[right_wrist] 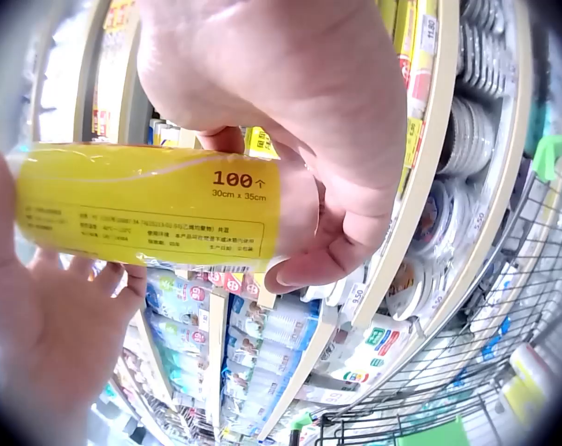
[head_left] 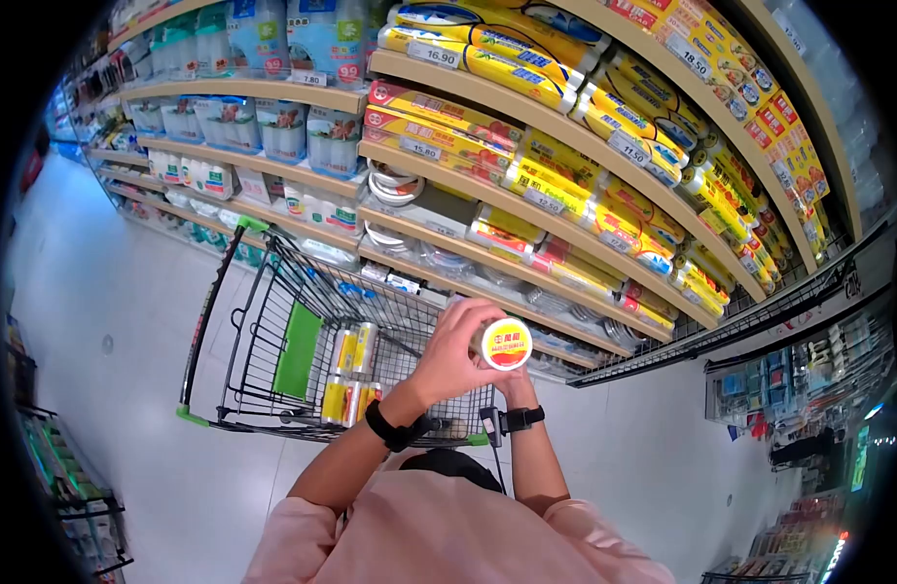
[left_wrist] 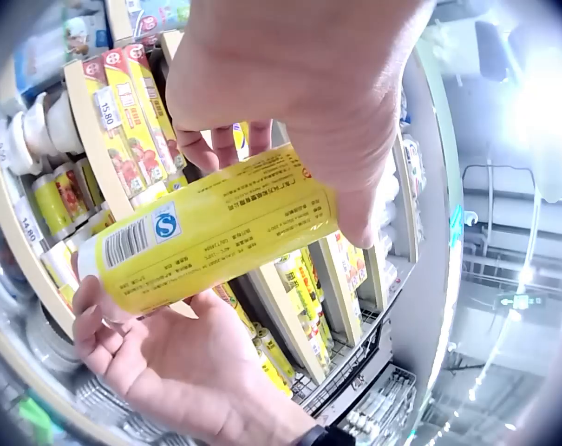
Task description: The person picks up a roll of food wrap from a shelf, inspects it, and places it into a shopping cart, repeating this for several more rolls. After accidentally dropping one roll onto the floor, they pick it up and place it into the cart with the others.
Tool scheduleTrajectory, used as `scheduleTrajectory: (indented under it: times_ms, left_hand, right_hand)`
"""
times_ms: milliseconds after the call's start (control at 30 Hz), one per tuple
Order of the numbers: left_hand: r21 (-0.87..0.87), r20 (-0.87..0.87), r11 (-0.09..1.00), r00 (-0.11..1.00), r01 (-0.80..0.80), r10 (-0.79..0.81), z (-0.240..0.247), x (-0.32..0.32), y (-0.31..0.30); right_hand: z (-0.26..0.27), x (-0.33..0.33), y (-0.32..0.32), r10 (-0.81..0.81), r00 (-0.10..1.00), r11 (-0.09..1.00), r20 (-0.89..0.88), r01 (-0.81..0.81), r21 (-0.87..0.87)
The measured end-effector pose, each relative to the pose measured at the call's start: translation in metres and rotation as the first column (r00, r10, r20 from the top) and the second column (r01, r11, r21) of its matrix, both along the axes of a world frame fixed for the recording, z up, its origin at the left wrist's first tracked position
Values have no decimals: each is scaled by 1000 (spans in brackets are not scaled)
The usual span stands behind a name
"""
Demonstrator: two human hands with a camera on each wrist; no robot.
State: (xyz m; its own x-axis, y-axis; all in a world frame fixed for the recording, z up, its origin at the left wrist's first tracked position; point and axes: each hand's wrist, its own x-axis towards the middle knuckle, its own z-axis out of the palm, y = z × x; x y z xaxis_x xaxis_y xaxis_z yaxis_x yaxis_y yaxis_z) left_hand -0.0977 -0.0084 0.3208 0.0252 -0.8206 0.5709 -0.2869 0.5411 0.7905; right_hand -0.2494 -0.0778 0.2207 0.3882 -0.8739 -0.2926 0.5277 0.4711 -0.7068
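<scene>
A yellow roll with a white end cap (head_left: 507, 344) is held up between both hands, cap toward the head camera. The left hand (head_left: 455, 355) grips one end, and in the left wrist view the left hand (left_wrist: 290, 93) has its thumb on one side of the printed roll (left_wrist: 216, 228) and fingers behind it. At the other end, the right hand (head_left: 518, 386) is partly hidden under the roll. Seen from the right wrist, the right hand (right_wrist: 290, 102) curls thumb and fingers round one end of the roll (right_wrist: 151, 204), while the left hand (right_wrist: 53, 325) holds the opposite end.
A wire shopping cart (head_left: 244, 389) with a green panel (head_left: 299, 350) stands at the left, several yellow rolls (head_left: 354, 350) inside. Shelves (head_left: 448, 156) of boxed and rolled goods run along the front. Grey floor (head_left: 127, 341) extends to the left, with other racks (head_left: 74, 487) beyond.
</scene>
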Motion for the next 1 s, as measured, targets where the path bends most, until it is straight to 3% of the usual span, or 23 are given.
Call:
scheduleTrajectory:
  times_ms: [200,333,433,467,567,767,900,1000]
  left_hand:
    - [-12,131,998,990,-57,58,5,11,13]
    - [102,56,980,984,-173,168,7,23,22]
    - [200,-191,932,921,-302,339,-19,41,14]
    - [258,-344,936,883,-238,319,-25,52,13]
    - [459,-755,880,577,126,311,-35,87,21]
    - [539,-787,798,497,268,365,-39,112,37]
    - [458,-860,758,446,464,248,-44,122,43]
    - [417,-886,758,410,501,216,-41,127,52]
  right_hand:
    - [6,9,14,52,996,999,-69,-52,-7]
    - [2,13,13,23,992,1000,-123,-20,24]
    - [2,-3,9,275,954,956,119,-259,-137]
    - [10,-2,12,177,983,973,-50,-182,-144]
    - [33,4,11,123,978,948,-171,-167,-270]
    - [75,22,19,136,938,866,-320,-269,-422]
    - [90,31,23,107,912,811,-396,-310,-496]
    - [89,35,22,83,908,801,-411,-306,-514]
